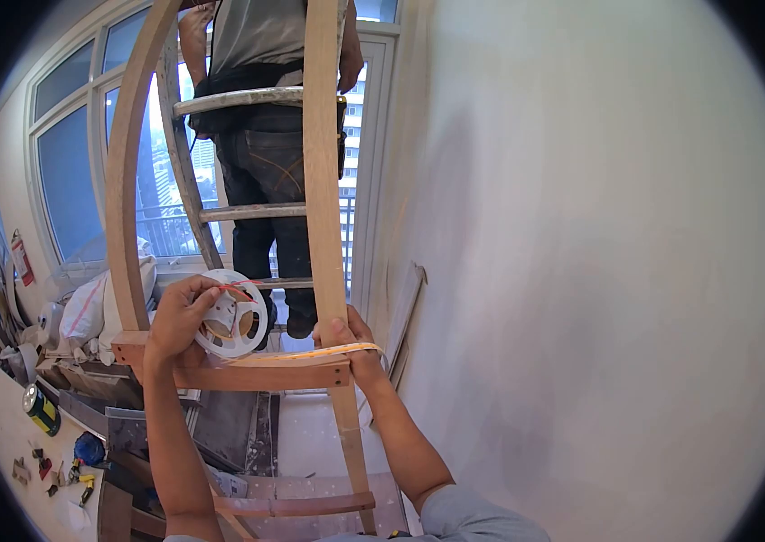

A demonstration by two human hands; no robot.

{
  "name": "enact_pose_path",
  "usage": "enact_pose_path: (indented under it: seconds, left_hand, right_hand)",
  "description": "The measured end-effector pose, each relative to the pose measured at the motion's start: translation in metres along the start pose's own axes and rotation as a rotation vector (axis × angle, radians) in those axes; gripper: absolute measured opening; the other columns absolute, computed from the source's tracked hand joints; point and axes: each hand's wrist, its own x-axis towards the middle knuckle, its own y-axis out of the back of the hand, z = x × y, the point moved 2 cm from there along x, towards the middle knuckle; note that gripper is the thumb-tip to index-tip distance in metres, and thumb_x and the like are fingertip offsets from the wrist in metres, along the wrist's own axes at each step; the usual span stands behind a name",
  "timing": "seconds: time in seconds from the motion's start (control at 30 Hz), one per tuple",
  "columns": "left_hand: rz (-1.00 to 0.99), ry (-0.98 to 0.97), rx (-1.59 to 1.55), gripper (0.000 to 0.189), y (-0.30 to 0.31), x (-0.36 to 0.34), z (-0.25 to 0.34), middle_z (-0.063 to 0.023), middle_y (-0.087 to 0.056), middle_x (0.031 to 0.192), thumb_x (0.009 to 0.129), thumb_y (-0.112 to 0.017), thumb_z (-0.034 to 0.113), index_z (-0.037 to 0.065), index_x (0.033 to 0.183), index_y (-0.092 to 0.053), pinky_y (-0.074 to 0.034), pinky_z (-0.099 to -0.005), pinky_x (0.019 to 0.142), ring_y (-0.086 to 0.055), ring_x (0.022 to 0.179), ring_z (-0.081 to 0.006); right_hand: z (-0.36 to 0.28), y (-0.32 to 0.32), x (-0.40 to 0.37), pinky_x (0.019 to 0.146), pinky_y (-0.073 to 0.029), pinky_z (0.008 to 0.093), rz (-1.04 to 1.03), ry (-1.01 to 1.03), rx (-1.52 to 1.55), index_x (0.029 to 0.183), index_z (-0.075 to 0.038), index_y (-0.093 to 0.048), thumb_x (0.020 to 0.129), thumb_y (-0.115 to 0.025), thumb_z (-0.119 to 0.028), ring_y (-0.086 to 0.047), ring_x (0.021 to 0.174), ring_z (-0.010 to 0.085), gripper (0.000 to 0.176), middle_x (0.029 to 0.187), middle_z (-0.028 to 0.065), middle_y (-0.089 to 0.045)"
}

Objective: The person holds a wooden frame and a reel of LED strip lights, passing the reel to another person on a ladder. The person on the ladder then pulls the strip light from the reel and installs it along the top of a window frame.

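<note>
My left hand (182, 318) is closed on a white plastic reel (260, 318), its fingers at the hub beside thin red wires. From the reel a yellowish LED strip (314, 352) runs right along the top of a wooden ladder rung (260, 376). It crosses over my right wrist and loops down past it. My right hand (357, 336) is wrapped around the right rail of the wooden ladder (324, 199), partly hidden behind the wood.
Beyond, a person (265, 154) stands on a second ladder (256, 212) by the windows. A pale wall (599, 271) fills the right side. At lower left, a can (41, 409), a blue roll (89, 448) and small tools lie on a work surface; white sacks (86, 307) stand behind.
</note>
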Motion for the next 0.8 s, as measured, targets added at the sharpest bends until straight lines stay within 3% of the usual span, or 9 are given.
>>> enact_pose_path:
  seconds: [0.67, 0.8]
  left_hand:
    - [-0.019, 0.019, -0.019, 0.018, 0.0012, 0.0005, -0.0025, -0.0026, -0.065, 0.083, 0.096, -0.058, 0.013, -0.003, 0.1, -0.064, -0.049, -0.0221, 0.066, -0.059, 0.074, -0.0067]
    - [-0.007, 0.017, -0.009, 0.02, 0.0008, 0.0005, -0.0037, -0.004, -0.066, 0.082, 0.096, -0.056, 0.014, -0.004, 0.099, -0.065, -0.05, -0.0222, 0.063, -0.06, 0.072, -0.0069]
  right_hand:
    - [0.0006, 0.0, 0.0005, 0.07, -0.051, 0.0282, -0.013, 0.015, 0.012, 0.109, -0.006, -0.051, 0.096, -0.055, -0.04, -0.06, 0.075, 0.0132, 0.037, 0.088, 0.0086, -0.062]
    - [0.0002, -0.0004, -0.0002, 0.07, -0.052, 0.0283, -0.002, 0.0, 0.009, 0.111, -0.006, -0.051, 0.097, -0.055, -0.04, -0.06, 0.075, 0.0132, 0.037, 0.088, 0.0085, -0.062]
